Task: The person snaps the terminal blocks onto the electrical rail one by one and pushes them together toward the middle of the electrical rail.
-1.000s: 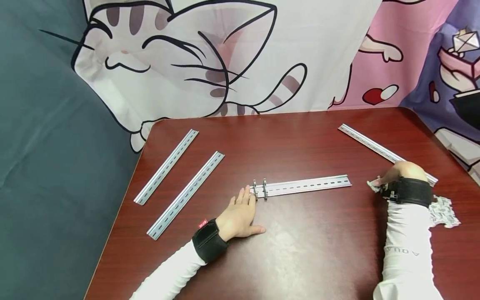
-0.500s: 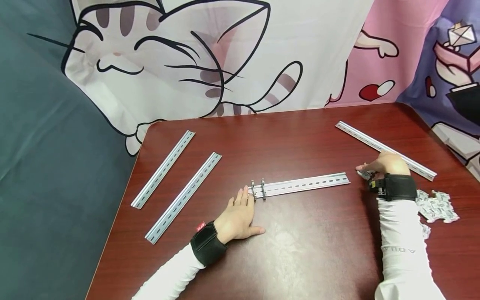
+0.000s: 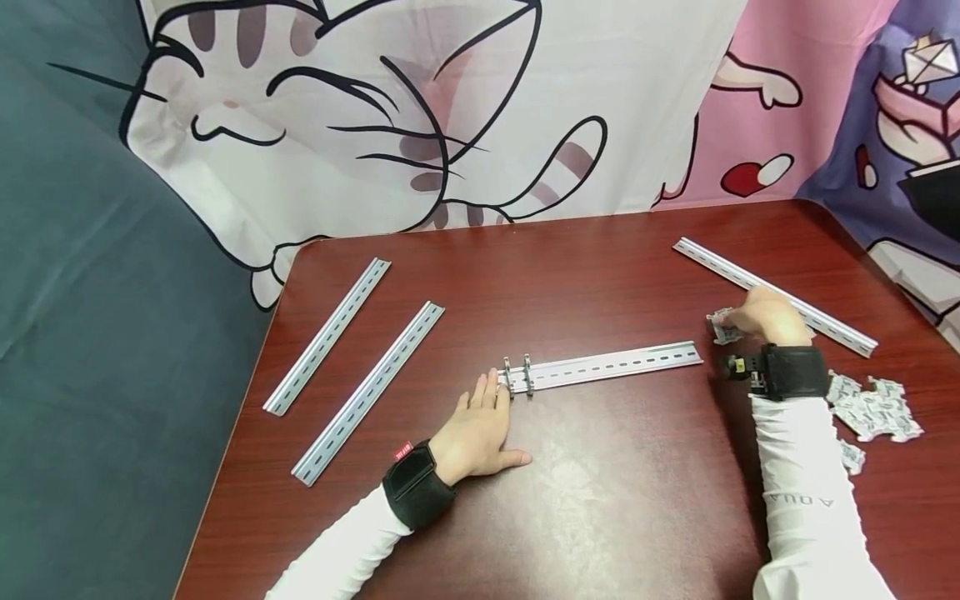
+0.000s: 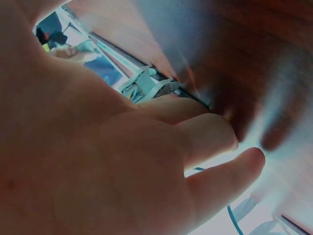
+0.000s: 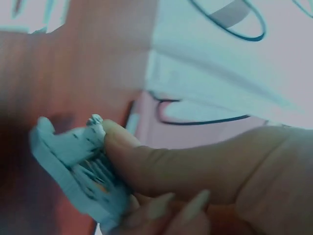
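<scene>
The left hand is lying flat, fingers straight, at the left end of a long slotted silver metal rail bearing two thin grey clips. The right hand is pinching a small pale-grey block beyond the rail's right end. A glossy red-brown wooden tabletop is stretching between the hands and back to its far edge.

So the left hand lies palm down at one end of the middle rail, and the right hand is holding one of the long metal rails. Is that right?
Not quite: the right hand pinches a small grey part, not a long rail, as the right wrist view shows. The left hand does lie palm down at one end of the middle rail.
</scene>
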A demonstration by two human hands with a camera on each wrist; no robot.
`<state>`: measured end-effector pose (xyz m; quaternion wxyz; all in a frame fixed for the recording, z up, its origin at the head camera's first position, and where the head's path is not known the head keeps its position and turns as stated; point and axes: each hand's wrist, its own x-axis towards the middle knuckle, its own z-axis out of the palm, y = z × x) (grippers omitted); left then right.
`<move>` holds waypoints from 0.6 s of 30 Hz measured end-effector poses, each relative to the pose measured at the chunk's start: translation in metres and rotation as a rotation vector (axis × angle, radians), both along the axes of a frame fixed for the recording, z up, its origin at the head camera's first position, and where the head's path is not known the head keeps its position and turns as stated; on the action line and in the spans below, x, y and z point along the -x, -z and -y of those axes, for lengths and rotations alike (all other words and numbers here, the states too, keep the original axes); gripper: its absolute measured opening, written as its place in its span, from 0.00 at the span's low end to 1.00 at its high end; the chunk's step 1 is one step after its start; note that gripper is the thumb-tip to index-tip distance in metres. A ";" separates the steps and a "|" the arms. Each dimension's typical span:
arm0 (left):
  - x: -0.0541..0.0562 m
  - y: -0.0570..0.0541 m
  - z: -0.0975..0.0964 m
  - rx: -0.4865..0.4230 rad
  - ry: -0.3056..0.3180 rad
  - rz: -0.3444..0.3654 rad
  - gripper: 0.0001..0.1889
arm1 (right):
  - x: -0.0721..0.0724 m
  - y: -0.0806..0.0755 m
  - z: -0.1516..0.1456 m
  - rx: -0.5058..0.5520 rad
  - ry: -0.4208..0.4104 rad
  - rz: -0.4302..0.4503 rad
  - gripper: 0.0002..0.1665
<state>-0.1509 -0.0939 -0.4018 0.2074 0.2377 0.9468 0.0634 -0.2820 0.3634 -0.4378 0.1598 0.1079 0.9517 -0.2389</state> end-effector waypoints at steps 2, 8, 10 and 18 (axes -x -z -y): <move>0.000 0.000 0.000 0.000 0.000 0.000 0.53 | -0.018 -0.043 0.034 -0.140 -0.033 -0.002 0.25; 0.000 0.000 0.000 0.003 0.002 -0.003 0.53 | -0.045 -0.102 0.094 -0.134 -0.275 -0.007 0.18; 0.000 0.000 0.000 0.005 0.002 -0.006 0.53 | -0.047 -0.105 0.105 -0.110 -0.334 0.003 0.17; 0.002 -0.001 -0.002 0.009 -0.007 0.007 0.53 | -0.044 -0.093 0.135 -0.104 -0.425 0.059 0.15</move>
